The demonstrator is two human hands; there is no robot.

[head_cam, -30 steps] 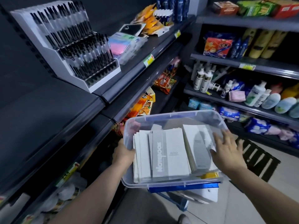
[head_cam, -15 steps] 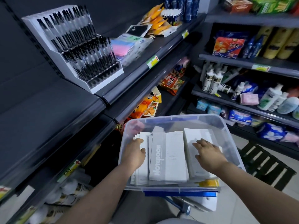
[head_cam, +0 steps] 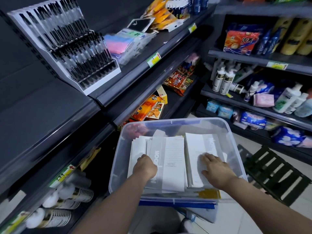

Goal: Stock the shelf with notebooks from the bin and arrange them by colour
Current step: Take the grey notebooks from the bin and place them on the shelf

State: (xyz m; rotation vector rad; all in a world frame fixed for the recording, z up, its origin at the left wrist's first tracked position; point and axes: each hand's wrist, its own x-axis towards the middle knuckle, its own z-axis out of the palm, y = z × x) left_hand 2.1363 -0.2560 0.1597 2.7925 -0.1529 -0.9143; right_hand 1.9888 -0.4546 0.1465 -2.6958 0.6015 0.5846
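shelf (head_cam: 42,107): the dark stretch left of the pen rack (head_cam: 67,48) looks like the target, no notebooks on it yet. It sits up and left of the bin, so every load has to clear the bin wall, and a sloppy lift could clip the rim or the rack. bin (head_cam: 172,121): clear tub, seems perched on something blue, support mostly hidden, so leaning weight on the near side could tip it. notebooks (head_cam: 173,159): all in the bin, three loose flat stacks side by side, mostly white/grey covers, plus a yellow edge (head_cam: 209,194) at the near wall, likely another one. Dim light and near-identical covers make colour mix-ups likely, and slick stacks may fan out and spill if grabbed too thick. left hand (head_cam: 146,167): on the seam between the left and middle stacks, fingers curled downward, tips hidden, can't tell if they pinch anything. right hand (head_cam: 217,168): on top of the right stack, fingers (head_cam: 205,157) spread flat on the cover, clamping nothing. That stack lies under the palm, not between the fingers.
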